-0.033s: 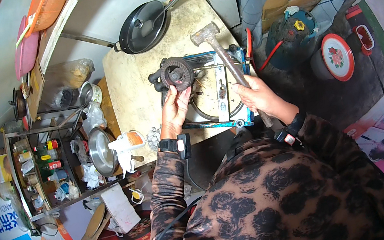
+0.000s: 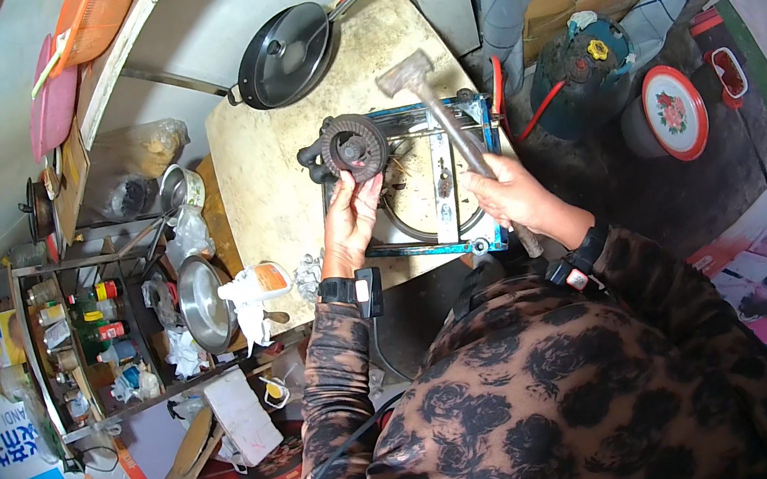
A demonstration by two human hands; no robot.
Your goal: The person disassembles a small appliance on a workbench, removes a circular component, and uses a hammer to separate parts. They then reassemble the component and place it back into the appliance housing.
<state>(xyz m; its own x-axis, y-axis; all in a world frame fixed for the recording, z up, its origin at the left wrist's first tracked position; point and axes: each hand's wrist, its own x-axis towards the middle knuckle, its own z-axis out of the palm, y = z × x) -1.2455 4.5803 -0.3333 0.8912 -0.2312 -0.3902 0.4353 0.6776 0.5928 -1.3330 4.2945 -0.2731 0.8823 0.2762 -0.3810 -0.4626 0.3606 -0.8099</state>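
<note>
My left hand [image 2: 356,219] is closed on the lower rim of a dark, round, ribbed gas burner [image 2: 353,149]. The burner's ribbed face and central knob show, and a dark pipe fitting [image 2: 310,155] sits beside it on the left. Wrapped round the handle of a hammer [image 2: 450,122] is my right hand [image 2: 520,193]. The hammer's blurred head is raised to the upper right of the burner, apart from it. Beneath both hands lies a blue-edged metal stove frame [image 2: 444,191] with a pale crossbar and a curved hose inside.
A lidded black frying pan [image 2: 284,56] rests at the far side of the worn table [image 2: 256,174]. A white spray bottle [image 2: 257,282] and a steel bowl [image 2: 205,303] are on the left, by a rack of bottles [image 2: 105,332]. At right stand a gas cylinder [image 2: 583,69] and a red-rimmed tray [image 2: 675,113].
The hammer's head has shifted slightly to the left and blurs with motion, as my right hand tilts it. My left hand and the burner stay where they were.
</note>
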